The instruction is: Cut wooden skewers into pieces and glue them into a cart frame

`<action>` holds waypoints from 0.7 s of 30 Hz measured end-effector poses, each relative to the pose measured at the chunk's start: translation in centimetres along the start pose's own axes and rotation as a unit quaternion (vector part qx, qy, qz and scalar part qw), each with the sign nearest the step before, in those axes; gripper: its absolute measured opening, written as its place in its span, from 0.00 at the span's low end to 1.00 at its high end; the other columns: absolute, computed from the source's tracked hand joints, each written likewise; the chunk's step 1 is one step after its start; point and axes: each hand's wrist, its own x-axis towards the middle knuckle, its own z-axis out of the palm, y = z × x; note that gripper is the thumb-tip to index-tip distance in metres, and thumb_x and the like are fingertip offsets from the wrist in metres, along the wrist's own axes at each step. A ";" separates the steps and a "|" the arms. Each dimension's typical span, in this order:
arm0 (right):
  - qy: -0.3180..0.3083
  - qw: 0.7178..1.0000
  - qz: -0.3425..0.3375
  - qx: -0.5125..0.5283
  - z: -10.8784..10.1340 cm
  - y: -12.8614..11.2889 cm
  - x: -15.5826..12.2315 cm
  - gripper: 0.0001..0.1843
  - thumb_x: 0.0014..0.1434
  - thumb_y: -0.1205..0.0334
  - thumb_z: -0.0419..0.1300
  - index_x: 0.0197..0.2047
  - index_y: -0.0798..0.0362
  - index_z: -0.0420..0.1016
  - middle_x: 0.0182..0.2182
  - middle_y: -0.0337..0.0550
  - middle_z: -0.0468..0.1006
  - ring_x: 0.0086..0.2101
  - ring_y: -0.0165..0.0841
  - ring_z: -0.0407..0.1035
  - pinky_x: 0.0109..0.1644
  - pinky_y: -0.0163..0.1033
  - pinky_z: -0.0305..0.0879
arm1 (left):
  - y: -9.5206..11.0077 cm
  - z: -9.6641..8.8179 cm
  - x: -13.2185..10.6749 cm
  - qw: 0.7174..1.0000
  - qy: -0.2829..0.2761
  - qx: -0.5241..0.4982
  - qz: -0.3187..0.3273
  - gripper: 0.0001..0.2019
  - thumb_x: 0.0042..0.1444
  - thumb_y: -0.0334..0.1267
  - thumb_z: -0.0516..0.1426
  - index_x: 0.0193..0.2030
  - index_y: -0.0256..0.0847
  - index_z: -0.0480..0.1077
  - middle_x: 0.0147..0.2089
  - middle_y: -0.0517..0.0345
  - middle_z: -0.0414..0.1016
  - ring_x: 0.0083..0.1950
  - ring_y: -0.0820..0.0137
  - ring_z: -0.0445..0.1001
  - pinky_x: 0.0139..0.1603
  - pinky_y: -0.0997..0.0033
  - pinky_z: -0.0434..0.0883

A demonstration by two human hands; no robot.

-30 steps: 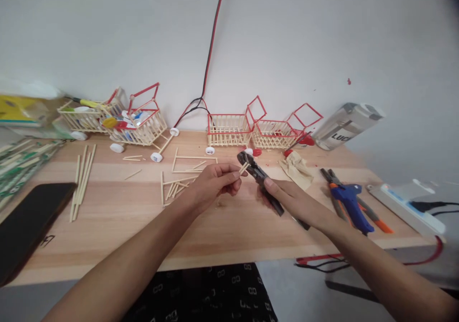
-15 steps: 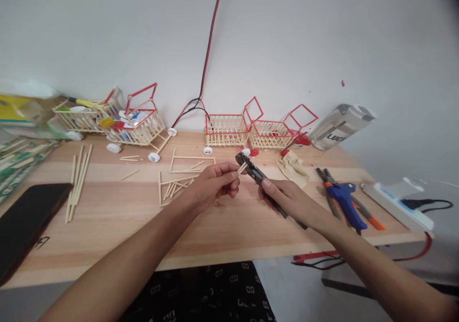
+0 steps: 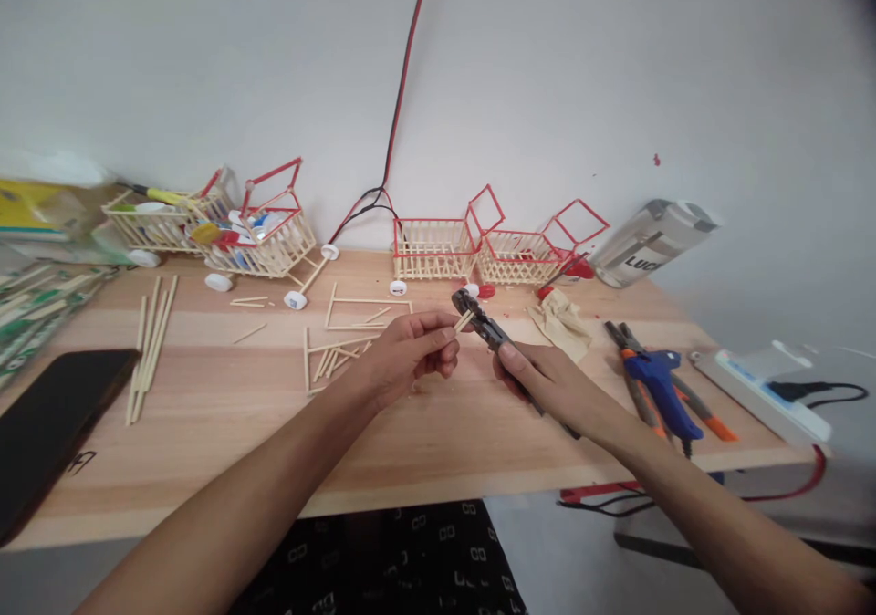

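My left hand (image 3: 409,350) pinches a short pale wooden stick (image 3: 464,321) above the middle of the wooden table (image 3: 225,432). My right hand (image 3: 544,378) is closed round the handles of dark cutting pliers (image 3: 479,318), whose jaws sit against the stick's far end. Several loose sticks and a stick frame (image 3: 356,323) lie on the table just behind my left hand.
Stick baskets with red rims (image 3: 472,245) stand along the wall, more at the left (image 3: 225,227). A blue glue gun (image 3: 661,378) and orange-handled pliers (image 3: 704,414) lie at the right, beside a power strip (image 3: 766,387). A black slab (image 3: 47,423) and long sticks (image 3: 151,341) lie left.
Both hands hold almost the same pose; the pliers' handles have closed a little in my right hand. The view has shifted slightly.
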 end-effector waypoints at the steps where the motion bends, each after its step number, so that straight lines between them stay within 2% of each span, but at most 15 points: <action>1: 0.003 1.000 -0.003 -0.005 0.0 0.0 0.0 0.30 0.65 0.38 0.40 0.26 0.52 0.64 0.20 0.37 0.67 0.24 0.30 0.61 0.29 0.35 0.53 | 0.0 0.0 0.0 1.000 -0.002 -0.002 -0.001 0.12 0.51 0.36 0.61 0.40 0.34 0.67 0.23 0.64 0.67 0.23 0.77 0.65 0.30 0.73 0.61; 12: 0.034 0.999 -0.009 -0.032 0.7 0.3 0.0 0.30 0.65 0.38 0.40 0.23 0.52 0.59 0.18 0.35 0.62 0.22 0.29 0.57 0.27 0.35 0.49 | -0.2 -0.1 0.1 1.000 -0.002 -0.012 -0.004 0.12 0.51 0.36 0.62 0.40 0.35 0.66 0.23 0.64 0.67 0.24 0.76 0.66 0.30 0.72 0.61; 21: 0.052 0.998 -0.015 -0.039 0.9 0.3 0.1 0.28 0.64 0.38 0.42 0.23 0.51 0.51 0.19 0.34 0.53 0.22 0.28 0.49 0.26 0.36 0.44 | -0.3 -0.2 0.1 1.000 -0.008 -0.016 -0.005 0.11 0.51 0.36 0.62 0.40 0.34 0.68 0.23 0.65 0.66 0.24 0.77 0.65 0.30 0.72 0.60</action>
